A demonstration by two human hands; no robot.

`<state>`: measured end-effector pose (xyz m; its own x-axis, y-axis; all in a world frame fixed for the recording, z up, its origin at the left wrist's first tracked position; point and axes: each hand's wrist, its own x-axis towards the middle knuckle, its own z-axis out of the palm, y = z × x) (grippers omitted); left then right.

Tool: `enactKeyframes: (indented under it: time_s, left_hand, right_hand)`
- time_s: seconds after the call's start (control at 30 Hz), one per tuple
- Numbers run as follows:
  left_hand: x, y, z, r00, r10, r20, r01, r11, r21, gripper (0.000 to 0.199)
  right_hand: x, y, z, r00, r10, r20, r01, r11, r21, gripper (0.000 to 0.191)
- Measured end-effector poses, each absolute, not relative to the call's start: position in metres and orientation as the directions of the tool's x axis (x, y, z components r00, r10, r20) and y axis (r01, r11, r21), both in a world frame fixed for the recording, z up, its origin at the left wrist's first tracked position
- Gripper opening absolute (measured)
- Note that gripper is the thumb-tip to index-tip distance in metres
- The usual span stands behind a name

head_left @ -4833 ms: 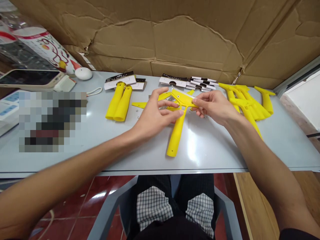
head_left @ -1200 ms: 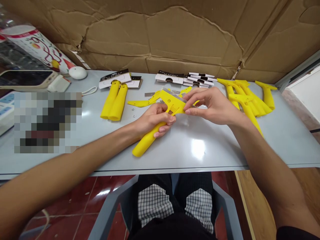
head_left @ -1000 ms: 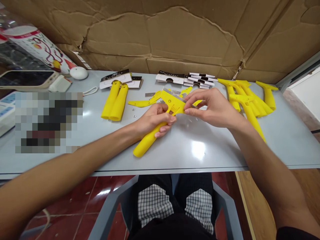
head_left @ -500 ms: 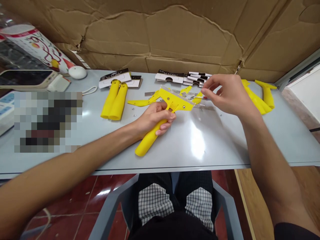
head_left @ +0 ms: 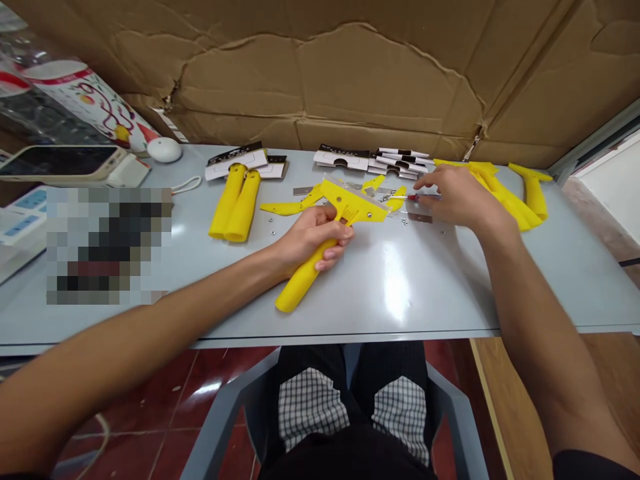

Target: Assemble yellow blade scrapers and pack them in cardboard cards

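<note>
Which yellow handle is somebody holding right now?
The middle yellow handle, wrapped by the left hand. No hand is wrapped around the others: two lie to its left, and a group lies to its right.

Passage is available at the front edge of the bench [head_left: 445, 293], between the yellow scraper [head_left: 356, 202] in the left hand [head_left: 316, 237] and the right forearm [head_left: 517, 283], and at the right front corner. Obstructions: left forearm [head_left: 200, 300] across the front edge; loose yellow parts [head_left: 280, 209] behind the left hand; yellow handles [head_left: 515, 203] toward the rear right corner; cardboard [head_left: 385, 87] along the rear edge.
</note>
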<state>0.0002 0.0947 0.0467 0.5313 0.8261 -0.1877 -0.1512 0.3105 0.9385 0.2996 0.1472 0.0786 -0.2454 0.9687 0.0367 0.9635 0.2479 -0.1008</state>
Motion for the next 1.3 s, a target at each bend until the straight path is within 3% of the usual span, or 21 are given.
enactKeyframes:
  time_s: [0.13, 0.47, 0.67, 0.77, 1.0, 1.3]
  left_hand:
    - [0.001, 0.095, 0.046, 0.518, 0.835, -0.187, -0.159, 0.309, 0.938, 0.032]
    - [0.004, 0.096, 0.048, 0.447, 0.857, -0.256, -0.193, 0.372, 0.908, 0.023]
    - [0.006, 0.099, 0.054, 0.395, 0.841, -0.370, -0.300, 0.499, 0.813, 0.017]
    - [0.007, 0.099, 0.056, 0.381, 0.834, -0.398, -0.312, 0.521, 0.794, 0.015]
    - [0.012, 0.093, 0.062, 0.319, 0.856, -0.407, -0.262, 0.492, 0.830, 0.015]
    - [0.012, 0.091, 0.058, 0.311, 0.890, -0.332, -0.192, 0.401, 0.896, 0.021]
  right_hand:
    - [0.298, 0.148, 0.074, -0.265, 0.963, 0.040, 0.959, 0.268, -0.091, 0.032]
    - [0.287, 0.141, 0.078, -0.271, 0.959, 0.083, 0.938, 0.282, -0.200, 0.018]
    - [0.274, 0.125, 0.092, -0.422, 0.864, 0.274, 0.771, 0.501, -0.392, 0.012]
    - [0.266, 0.118, 0.096, -0.473, 0.830, 0.295, 0.702, 0.557, -0.444, 0.010]
    - [0.266, 0.121, 0.091, -0.544, 0.782, 0.304, 0.720, 0.621, -0.310, 0.011]
    - [0.266, 0.120, 0.090, -0.562, 0.755, 0.338, 0.701, 0.652, -0.290, 0.010]
